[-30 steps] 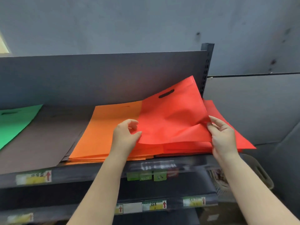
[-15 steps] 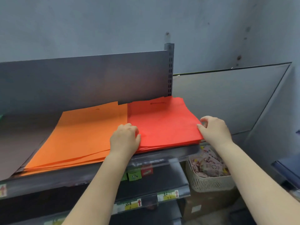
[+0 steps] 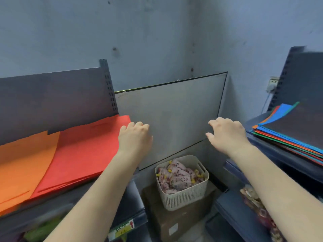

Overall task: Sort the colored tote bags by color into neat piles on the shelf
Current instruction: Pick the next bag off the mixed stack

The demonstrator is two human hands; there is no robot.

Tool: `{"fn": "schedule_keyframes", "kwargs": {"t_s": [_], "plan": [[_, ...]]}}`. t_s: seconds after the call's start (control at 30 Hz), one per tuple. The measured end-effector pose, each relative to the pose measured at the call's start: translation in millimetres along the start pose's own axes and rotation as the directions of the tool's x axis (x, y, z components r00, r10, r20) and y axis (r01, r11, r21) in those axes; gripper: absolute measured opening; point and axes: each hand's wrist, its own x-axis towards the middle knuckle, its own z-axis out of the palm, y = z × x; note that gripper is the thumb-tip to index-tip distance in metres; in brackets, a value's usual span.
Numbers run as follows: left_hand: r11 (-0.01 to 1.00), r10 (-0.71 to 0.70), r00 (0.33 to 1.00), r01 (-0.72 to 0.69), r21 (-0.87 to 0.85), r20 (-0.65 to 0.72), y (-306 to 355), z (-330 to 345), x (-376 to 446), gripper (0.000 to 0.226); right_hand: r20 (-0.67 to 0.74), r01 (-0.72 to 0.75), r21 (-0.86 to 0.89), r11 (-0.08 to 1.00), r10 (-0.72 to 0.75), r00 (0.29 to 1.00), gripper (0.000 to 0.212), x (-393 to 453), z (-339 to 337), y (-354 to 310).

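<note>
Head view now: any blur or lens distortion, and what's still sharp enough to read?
Head view: motion blur smears the lower left shelf edge and its price label, which cannot be read; wide-angle bending curves the orange pile and red pile; the left hand, right hand and white basket are fairly crisp; lighting is flat and bluish, no glare.
</note>
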Motion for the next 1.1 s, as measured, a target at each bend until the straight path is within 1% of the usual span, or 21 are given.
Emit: {"fn": "schedule_keyframes", "kwargs": {"t_s": [0.1, 0.23, 0.33, 0.47, 0.57, 0.67, 0.77, 0.87, 0.97, 1.03, 1.1], "plan": [[0.987, 0.150, 0.989, -0.151, -0.055, -0.011, 70, 2, 22, 0.038, 0.017, -0.087, -0.094, 0.992, 0.089, 0.996, 0.039, -19, 5, 58], [0.933, 0.325, 0.945, -0.328, -0.147, -0.048, 158, 3, 42, 0.041, 0.074, -0.223, -0.160, 0.961, 0.237, 0.969, 0.042, -48, 12, 128], [0.874, 0.430, 0.899, -0.437, -0.213, -0.080, 216, 4, 50, 0.039, 0.092, -0.333, -0.162, 0.929, 0.351, 0.932, 0.041, -70, 14, 172], [0.791, 0.552, 0.829, -0.556, -0.257, -0.092, 281, 10, 63, 0.035, 0.110, -0.486, -0.109, 0.867, 0.497, 0.861, 0.039, -92, 15, 218], [0.731, 0.628, 0.774, -0.623, -0.277, -0.084, 321, 19, 76, 0.037, 0.125, -0.588, -0.069, 0.806, 0.592, 0.796, 0.039, -102, 20, 243], [0.679, 0.694, 0.716, -0.687, -0.260, -0.078, 355, 29, 90, 0.037, 0.147, -0.667, -0.058, 0.743, 0.667, 0.730, 0.040, -107, 26, 261], [0.642, 0.732, 0.679, -0.714, -0.280, -0.051, 385, 38, 105, 0.036, 0.183, -0.745, -0.050, 0.665, 0.739, 0.648, 0.042, -108, 35, 278], [0.613, 0.759, 0.649, -0.741, -0.274, -0.053, 408, 51, 122, 0.028, 0.221, -0.837, 0.021, 0.546, 0.814, 0.537, 0.046, -106, 45, 294], [0.581, 0.778, 0.627, -0.738, -0.344, -0.031, 423, 66, 135, 0.029, 0.281, -0.908, 0.133, 0.396, 0.864, 0.418, 0.051, -100, 55, 303], [0.549, 0.793, 0.609, -0.731, -0.405, -0.023, 429, 74, 140, 0.031, 0.293, -0.927, 0.193, 0.322, 0.882, 0.368, 0.052, -95, 61, 308], [0.509, 0.800, 0.598, -0.716, -0.479, -0.045, 432, 80, 143, 0.033, 0.256, -0.924, 0.280, 0.260, 0.907, 0.333, 0.049, -91, 65, 312]]}}
